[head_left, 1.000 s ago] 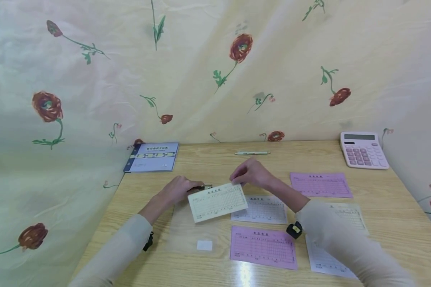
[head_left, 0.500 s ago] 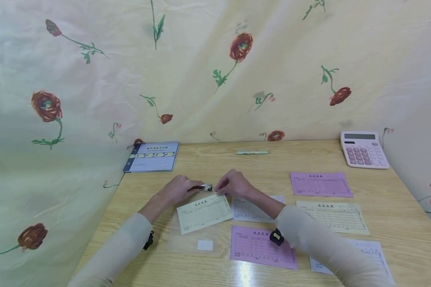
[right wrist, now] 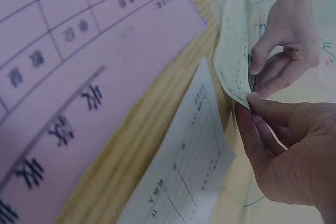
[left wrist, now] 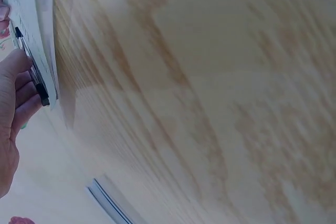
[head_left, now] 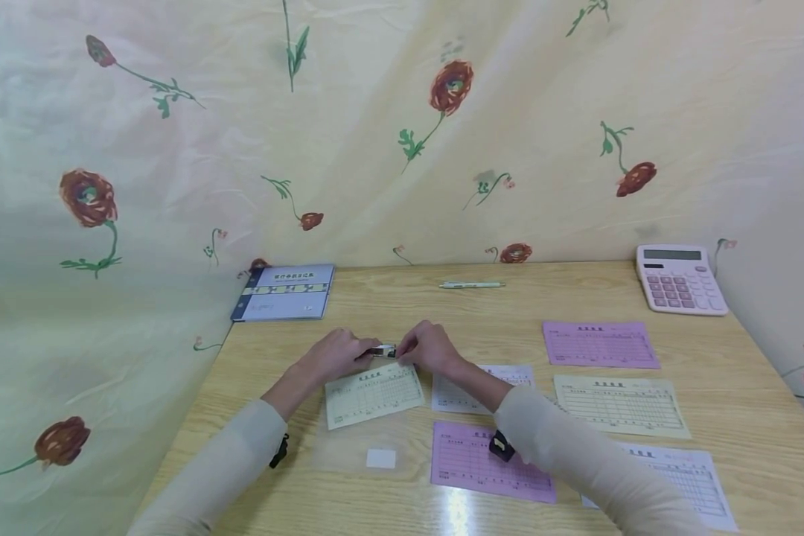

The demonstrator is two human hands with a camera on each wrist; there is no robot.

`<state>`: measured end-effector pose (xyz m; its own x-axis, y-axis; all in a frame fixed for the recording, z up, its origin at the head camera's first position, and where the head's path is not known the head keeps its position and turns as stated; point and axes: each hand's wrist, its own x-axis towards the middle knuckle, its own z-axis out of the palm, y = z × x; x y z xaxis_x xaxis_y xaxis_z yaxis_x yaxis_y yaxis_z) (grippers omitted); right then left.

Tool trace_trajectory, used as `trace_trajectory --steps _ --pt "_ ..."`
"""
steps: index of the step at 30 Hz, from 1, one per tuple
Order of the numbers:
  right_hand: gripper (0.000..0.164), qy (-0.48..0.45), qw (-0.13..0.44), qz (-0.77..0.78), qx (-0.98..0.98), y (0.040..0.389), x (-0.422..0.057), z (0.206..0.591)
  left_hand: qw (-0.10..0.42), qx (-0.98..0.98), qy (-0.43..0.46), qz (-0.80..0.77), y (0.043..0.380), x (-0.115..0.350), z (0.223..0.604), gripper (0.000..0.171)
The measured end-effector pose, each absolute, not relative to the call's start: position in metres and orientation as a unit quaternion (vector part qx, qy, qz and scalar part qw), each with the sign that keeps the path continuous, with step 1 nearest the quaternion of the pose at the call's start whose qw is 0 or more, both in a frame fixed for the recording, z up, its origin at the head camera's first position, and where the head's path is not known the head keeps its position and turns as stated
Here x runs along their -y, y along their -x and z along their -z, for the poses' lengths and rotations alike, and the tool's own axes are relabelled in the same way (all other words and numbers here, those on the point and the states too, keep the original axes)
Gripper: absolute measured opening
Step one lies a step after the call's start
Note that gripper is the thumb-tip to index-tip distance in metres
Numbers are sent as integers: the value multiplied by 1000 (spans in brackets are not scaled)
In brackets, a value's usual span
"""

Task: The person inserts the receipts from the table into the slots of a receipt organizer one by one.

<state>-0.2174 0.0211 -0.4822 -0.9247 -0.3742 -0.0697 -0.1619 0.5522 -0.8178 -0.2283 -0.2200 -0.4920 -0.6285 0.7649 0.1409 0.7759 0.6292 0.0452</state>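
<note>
In the head view my left hand (head_left: 337, 353) grips the metal clip (head_left: 385, 350) at the top of a clear clipboard (head_left: 345, 450) with a white label (head_left: 380, 458). The left wrist view shows my thumb on the black-ended clip (left wrist: 32, 69) and fingers curled beneath. A pale green printed slip (head_left: 375, 397) lies slightly tilted over the clipboard. My right hand (head_left: 431, 348) pinches this slip's upper right corner, close to the clip. In the right wrist view, thumb and forefinger hold the slip (right wrist: 232, 45). Whether its top edge is under the clip I cannot tell.
Right of the clipboard lie a white slip (head_left: 509, 374) and a pink slip (head_left: 462, 465). Farther right are another pink slip (head_left: 601, 345), a pale one (head_left: 619, 406) and a white one (head_left: 683, 476). A blue-grey book (head_left: 284, 294), a pen (head_left: 472, 284) and a calculator (head_left: 680, 279) lie at the back.
My right hand has brought the pale green slip left and down onto the clipboard, its top edge now near the clip. My left hand has stayed at the clip.
</note>
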Motion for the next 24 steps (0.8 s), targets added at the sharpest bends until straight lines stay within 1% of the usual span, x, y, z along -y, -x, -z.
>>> trace_trajectory --steps 7,20,24 --pt "11 139 111 440 -880 217 -18 487 67 895 440 36 226 219 492 18" --pt "9 92 143 474 -864 218 -15 483 94 885 455 30 225 223 492 19" --pt "9 78 146 484 -859 220 -15 484 105 881 460 27 226 223 492 20"
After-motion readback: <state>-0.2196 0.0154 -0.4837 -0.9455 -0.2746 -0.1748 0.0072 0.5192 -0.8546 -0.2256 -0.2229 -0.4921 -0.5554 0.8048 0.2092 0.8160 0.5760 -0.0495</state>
